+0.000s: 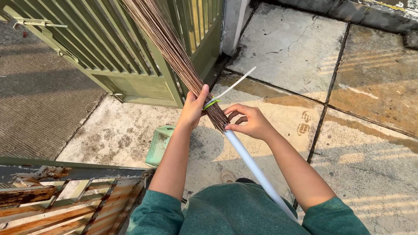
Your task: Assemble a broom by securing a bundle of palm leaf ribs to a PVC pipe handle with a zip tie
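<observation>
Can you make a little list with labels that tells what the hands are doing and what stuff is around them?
Left hand: wrapped around the brown bundle of thin broom sticks
Right hand: fingertips at the top of the white plastic pole
Tie: green and white cable tie around the bundle
Nearby: green metal gate, small green plastic dustpan
Ground: cracked concrete slabs

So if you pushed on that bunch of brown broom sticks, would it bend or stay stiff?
Probably bendy at the far end: the broom sticks are thin and spread loose there. Near the green tie, where the left hand grips them, they're bunched tight, so likely stiffer. The white pole looks rigid, and the whole thing seems light.
</observation>
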